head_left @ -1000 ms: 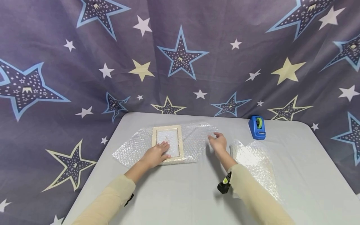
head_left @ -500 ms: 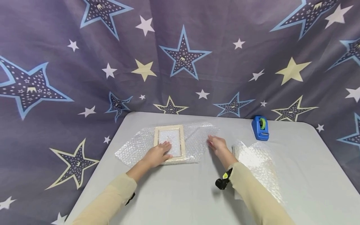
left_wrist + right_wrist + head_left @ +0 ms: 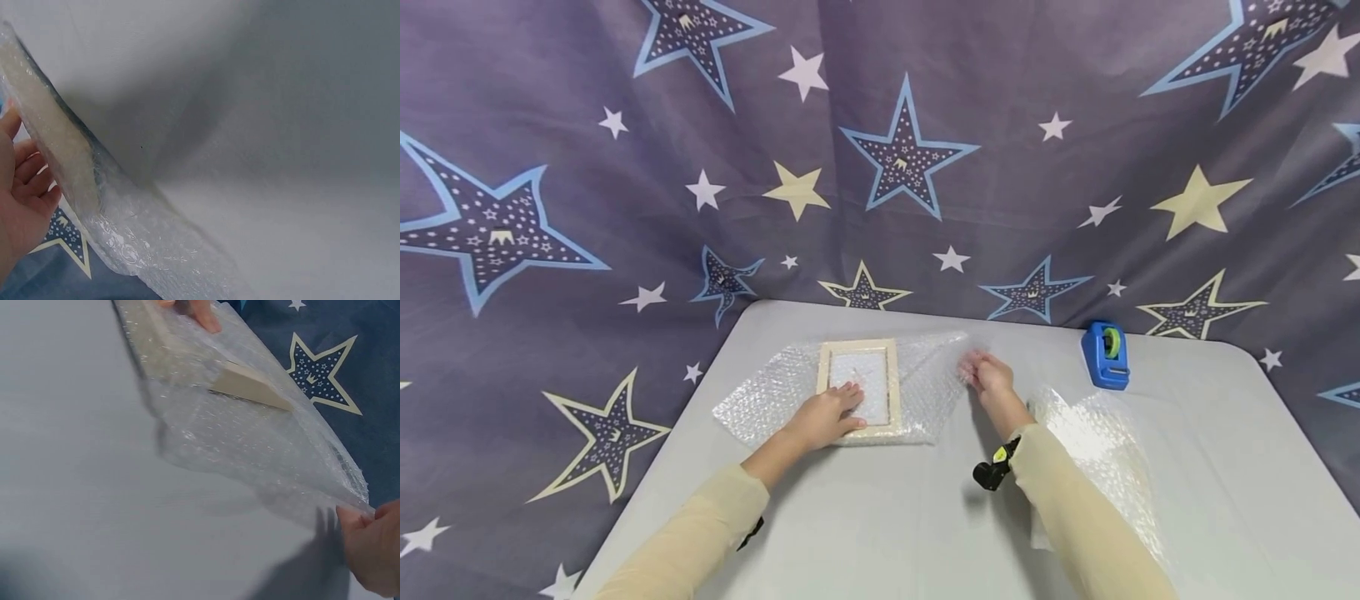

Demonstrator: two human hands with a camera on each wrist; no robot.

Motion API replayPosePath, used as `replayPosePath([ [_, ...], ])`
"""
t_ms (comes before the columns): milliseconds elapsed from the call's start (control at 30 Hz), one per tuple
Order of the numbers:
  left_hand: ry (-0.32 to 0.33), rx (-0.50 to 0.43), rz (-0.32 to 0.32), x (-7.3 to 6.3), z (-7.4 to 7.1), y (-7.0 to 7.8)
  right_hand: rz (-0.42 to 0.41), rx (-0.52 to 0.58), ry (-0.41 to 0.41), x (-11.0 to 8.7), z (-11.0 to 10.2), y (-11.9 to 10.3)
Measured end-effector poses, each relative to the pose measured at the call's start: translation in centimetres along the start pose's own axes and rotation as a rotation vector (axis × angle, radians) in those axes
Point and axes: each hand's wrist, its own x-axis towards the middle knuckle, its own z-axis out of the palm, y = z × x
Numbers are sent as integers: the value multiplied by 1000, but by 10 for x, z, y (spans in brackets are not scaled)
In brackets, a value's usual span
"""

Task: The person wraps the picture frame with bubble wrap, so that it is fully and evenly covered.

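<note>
A pale wooden picture frame (image 3: 892,392) lies with bubble wrap (image 3: 762,398) around it, the wrap spreading out to both sides. My left hand (image 3: 826,417) rests on the frame's lower left part, its fingers extended over the wrapped white middle. At the right end of the wrap, my right hand (image 3: 992,382) pinches the edge between thumb and fingers. In the right wrist view, the right hand (image 3: 375,547) pulls the bubble wrap (image 3: 244,444) taut off the table, and the frame's side (image 3: 250,386) shows through it. The left wrist view has the left hand (image 3: 28,194) against the wrapped frame.
A second bubble wrap piece (image 3: 1093,450) lies under and beside the right forearm. Behind it stands a blue tape dispenser (image 3: 1106,357) with a green roll. The grey-white table (image 3: 880,517) ends at a star-patterned curtain (image 3: 1000,167).
My right hand has gone from loosely spread fingers beside the wrap to pinching its right edge, lifting it slightly. The left hand keeps its place on the frame. The head view has shifted slightly.
</note>
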Motion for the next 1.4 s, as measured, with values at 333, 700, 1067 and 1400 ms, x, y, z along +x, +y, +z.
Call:
replayPosePath([
  [333,10,-15,-20,0,-2,1,-84,-60,143,-56,46,-38],
  [700,-2,-19,-21,-2,-2,1,-18,-56,-14,36,-6,-5],
  [1067,-16,-8,-33,-2,-4,-1,-212,-124,-45,-78,83,-65],
  [1400,-22,-30,-32,-1,-4,4,-385,-543,-45,-152,155,-88],
])
